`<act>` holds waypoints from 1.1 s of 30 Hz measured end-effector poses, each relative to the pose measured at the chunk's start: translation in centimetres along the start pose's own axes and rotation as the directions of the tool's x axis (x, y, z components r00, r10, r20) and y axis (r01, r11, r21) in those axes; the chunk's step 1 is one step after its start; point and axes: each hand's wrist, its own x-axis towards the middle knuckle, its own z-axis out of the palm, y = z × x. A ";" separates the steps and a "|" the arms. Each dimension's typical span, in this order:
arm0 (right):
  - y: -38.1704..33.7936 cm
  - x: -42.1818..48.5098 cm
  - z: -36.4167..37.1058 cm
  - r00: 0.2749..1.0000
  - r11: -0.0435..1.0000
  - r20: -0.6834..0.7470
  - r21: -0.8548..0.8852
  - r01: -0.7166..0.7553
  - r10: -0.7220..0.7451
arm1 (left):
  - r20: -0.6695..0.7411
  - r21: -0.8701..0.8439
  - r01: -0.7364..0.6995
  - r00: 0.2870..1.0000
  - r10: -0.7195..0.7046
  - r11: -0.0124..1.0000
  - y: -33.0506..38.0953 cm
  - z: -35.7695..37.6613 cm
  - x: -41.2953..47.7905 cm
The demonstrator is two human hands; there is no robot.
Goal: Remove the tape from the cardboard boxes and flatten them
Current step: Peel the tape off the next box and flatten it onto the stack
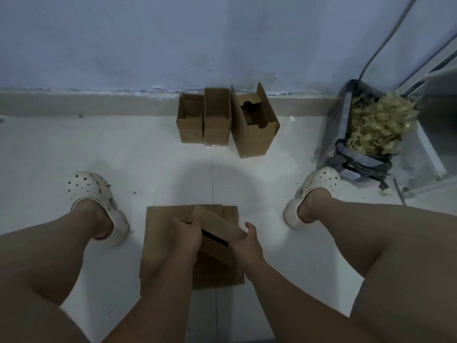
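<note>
Clamping the left grip and right grip round opposite ends of a cardboard box at lower centre, probably pressing it flat over the flattened pile, leaving open boxes upper centre

Looks like a plain back room at home: glossy white floor tiles, scuffed pale-blue wall, cardboard boxes lined along the skirting.

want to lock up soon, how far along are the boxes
Done: a stack of flattened cardboard lies on the floor between the feet, and a bag holds what looks like wadded tape. In hand: left hand and right hand grip a partly collapsed box over the stack. Left: three open boxes stand by the wall.
</note>
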 end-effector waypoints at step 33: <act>-0.4 2.9 -0.2 0.974 0.989 -0.227 -0.149 -0.019 -0.016 | 0.190 0.501 -0.331 0.944 0.271 0.800 0.4 1.1 1.8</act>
